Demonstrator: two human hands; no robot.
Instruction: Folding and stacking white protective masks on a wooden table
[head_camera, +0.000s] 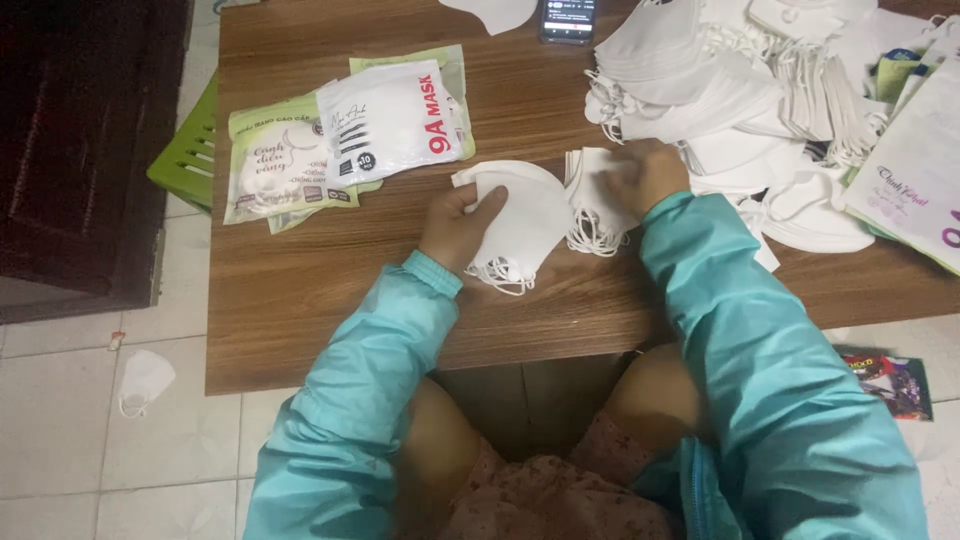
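Left hand (458, 222): fingers closed in a grip on a small stack of folded white masks (520, 220), which lies on the wooden tabletop (300, 290) near the front edge, ear loops trailing toward the person.

Right hand (650, 175): fingers curled down onto a second stack of white masks (592, 200), just beside the first on its right; whether the grip truly clasps it or only presses on it cannot be told.

Large loose heap of white masks (740, 100): far right of the tabletop, touching the right hand's stack.

Printed mask packets (340, 140), green and white: overlapped, left of the hands.

Phone (567, 18): at the far edge.

Teal sleeves (380, 370): both arms.

Single white mask (143, 380): on the tiled floor, left of the table.

Green plastic stool (188, 155): beside the table's left edge.
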